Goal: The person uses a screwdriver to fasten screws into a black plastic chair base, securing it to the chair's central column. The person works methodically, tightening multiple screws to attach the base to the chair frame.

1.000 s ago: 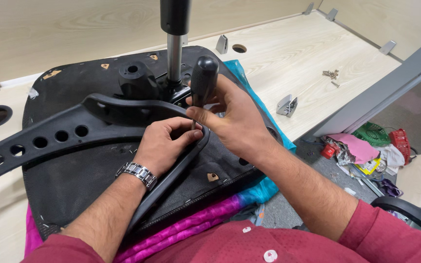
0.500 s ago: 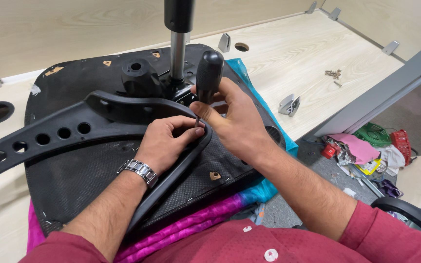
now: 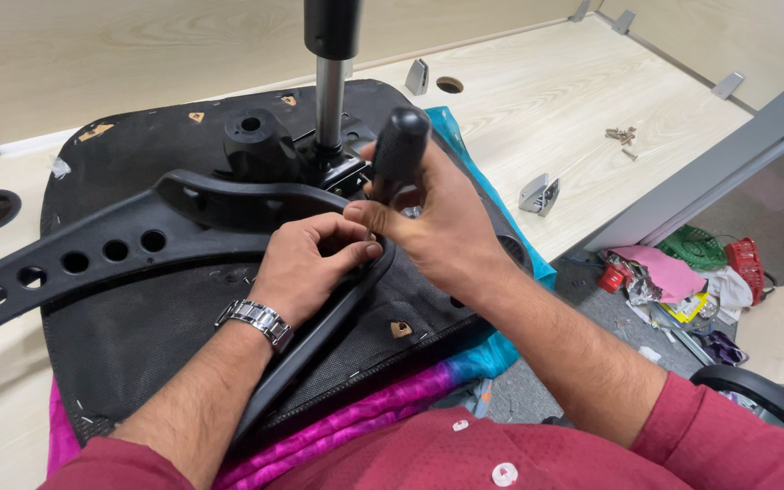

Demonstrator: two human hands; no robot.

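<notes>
Upturned black chair seat (image 3: 138, 354) flat on a pale wooden desk (image 3: 537, 100), armrest bracket (image 3: 83, 263) laid across it but apparently not yet fully fastened. Right hand (image 3: 437, 231) closed around a black screwdriver handle (image 3: 399, 154), upright at the bracket; left hand (image 3: 310, 268) curled, pinching there. Loose screws (image 3: 622, 136) waiting well apart; no containers visible.

A: Where can a hand pass?
B: Over the bare desk (image 3: 537, 118) right of the seat underside (image 3: 138, 336).
A: What blocks?
B: The gas-lift post (image 3: 329, 100), 1 knob (image 3: 250, 136), and the perforated arm bracket (image 3: 93, 263) crossing the left.
</notes>
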